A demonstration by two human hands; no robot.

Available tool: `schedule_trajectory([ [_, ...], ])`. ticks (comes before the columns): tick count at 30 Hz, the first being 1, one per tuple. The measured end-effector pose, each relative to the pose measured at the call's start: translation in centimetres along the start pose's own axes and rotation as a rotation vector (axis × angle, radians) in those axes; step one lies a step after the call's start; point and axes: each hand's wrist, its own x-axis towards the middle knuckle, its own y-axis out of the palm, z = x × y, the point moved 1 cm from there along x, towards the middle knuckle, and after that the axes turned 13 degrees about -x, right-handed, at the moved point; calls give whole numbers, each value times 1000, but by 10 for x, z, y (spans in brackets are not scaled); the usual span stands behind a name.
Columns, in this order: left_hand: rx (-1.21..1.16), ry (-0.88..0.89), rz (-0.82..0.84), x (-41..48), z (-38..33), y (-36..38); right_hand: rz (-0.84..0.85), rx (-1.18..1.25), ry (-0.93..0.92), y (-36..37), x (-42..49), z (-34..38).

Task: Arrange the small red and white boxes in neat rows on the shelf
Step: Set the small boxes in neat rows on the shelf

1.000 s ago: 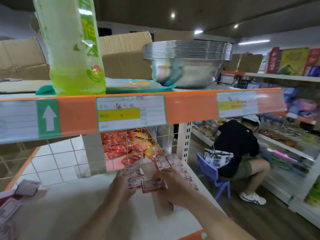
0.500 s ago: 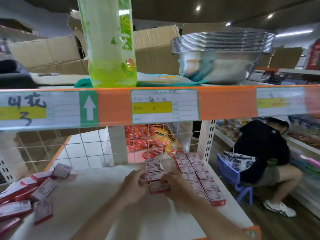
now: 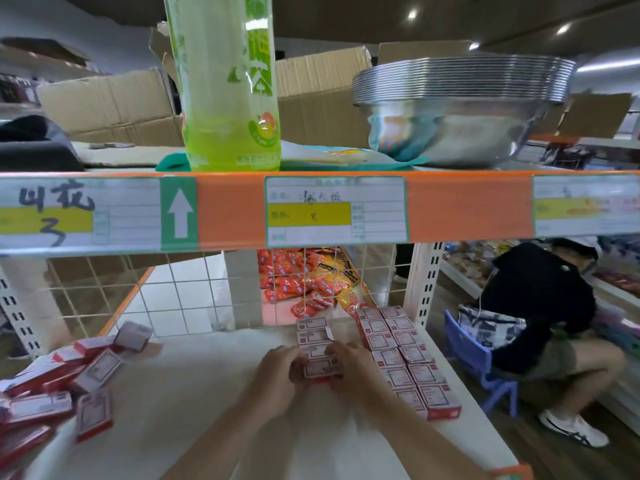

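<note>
On the white shelf [image 3: 194, 403], two neat rows of small red and white boxes [image 3: 401, 355] run along the right edge. A third, shorter row [image 3: 311, 332] starts at the wire back. My left hand [image 3: 277, 375] and my right hand [image 3: 349, 365] together grip the front box [image 3: 322, 368] of that short row, one hand on each end. A loose heap of the same boxes [image 3: 59, 389] lies at the shelf's left side.
A wire grid [image 3: 180, 292] backs the shelf, with red and yellow packets [image 3: 304, 282] behind it. The orange-fronted upper shelf [image 3: 228, 209] carries a green bottle, cardboard boxes and stacked steel bowls [image 3: 457, 109]. A person [image 3: 540, 306] sits on a blue stool in the right aisle.
The view has swung left, bringing the loose heap of boxes into sight. Both hands stay on the front box of the short row, which sits closer against the box behind it.
</note>
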Motion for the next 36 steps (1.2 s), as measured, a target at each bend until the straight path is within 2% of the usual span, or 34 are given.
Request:
schedule_trajectory([
  [5, 28, -1, 49, -4, -8, -2, 59, -75, 4, 1, -2, 3],
  [9, 277, -69, 139, -15, -13, -20, 10, -243, -33, -9, -3, 18],
  [12, 436, -163, 121, -29, -7, -44, -3, -254, -109, -16, -1, 38],
  [19, 362, -306, -79, -92, 30, -119, 131, -275, -287, 9, 4, 102],
  [25, 330, -376, -318, -159, 51, -204, 198, -213, -451, 36, 7, 194],
  [29, 412, -460, -505, -204, 69, -241, 205, -153, -523, 49, 9, 256],
  [33, 454, -558, -602, -240, 91, -263, 158, -45, -514, 62, 13, 301],
  [36, 468, -604, -641, -252, 102, -269, 143, -69, -485, 76, 16, 317],
])
